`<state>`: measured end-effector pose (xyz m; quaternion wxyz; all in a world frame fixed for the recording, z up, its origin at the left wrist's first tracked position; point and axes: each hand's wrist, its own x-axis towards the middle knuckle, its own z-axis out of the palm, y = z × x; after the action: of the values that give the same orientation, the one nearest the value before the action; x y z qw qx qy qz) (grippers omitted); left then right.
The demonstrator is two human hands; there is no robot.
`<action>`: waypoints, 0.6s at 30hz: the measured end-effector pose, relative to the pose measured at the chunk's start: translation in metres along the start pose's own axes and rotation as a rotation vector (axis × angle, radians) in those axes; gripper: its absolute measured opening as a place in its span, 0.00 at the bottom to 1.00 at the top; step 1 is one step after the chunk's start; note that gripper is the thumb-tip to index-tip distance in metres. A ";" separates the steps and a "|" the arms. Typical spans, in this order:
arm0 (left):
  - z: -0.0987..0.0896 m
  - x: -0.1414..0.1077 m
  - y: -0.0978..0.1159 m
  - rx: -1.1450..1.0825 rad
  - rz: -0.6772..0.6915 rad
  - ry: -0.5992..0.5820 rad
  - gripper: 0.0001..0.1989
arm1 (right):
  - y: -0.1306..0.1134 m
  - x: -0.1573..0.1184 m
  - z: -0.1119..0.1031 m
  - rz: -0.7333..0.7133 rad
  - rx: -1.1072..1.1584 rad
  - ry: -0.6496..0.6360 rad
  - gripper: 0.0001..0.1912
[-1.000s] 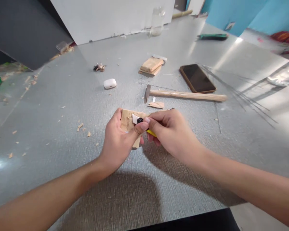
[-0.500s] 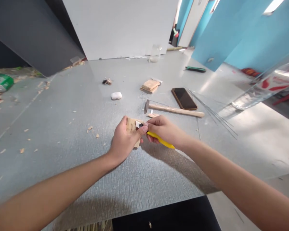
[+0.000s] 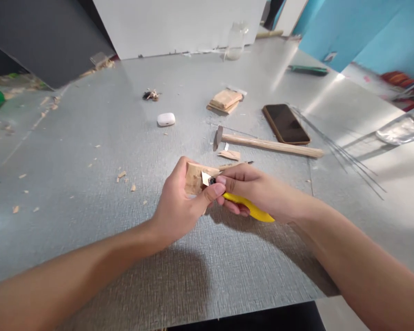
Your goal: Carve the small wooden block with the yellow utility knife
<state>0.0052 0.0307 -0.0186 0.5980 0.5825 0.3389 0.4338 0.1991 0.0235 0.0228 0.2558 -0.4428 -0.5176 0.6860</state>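
My left hand (image 3: 179, 202) is closed around a small flat piece of wood (image 3: 193, 178), held just above the grey table. In my right hand (image 3: 251, 186) is a yellow utility knife (image 3: 253, 210), its short blade lying against the face of the wood. My left thumb presses near the black front end of the knife. Part of the wood is hidden behind the left thumb and palm. Just beyond my hands are a wood offcut (image 3: 230, 155) and a hammer (image 3: 269, 145) with a wooden handle.
A phone (image 3: 286, 123), thin metal wires (image 3: 345, 154), stacked wood pieces (image 3: 225, 99) and a white earbud case (image 3: 166, 119) lie on the table (image 3: 100, 193). Farther back are a glass jar (image 3: 236, 41) and a green cutter (image 3: 308, 70). Wood chips (image 3: 122, 174) are scattered at left.
The camera view has moved closer and tipped down, so the table items appear larger and shifted. Both hands keep their hold; the wood piece appears turned slightly, with the blade still against it.
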 end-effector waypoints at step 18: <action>0.003 -0.001 0.005 0.074 0.031 0.145 0.23 | 0.005 0.002 0.032 -0.112 -0.145 0.349 0.22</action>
<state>0.0065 0.0283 -0.0140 0.5433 0.5765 0.3880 0.4711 0.1703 0.0079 0.0195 0.3467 -0.5427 -0.5373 0.5445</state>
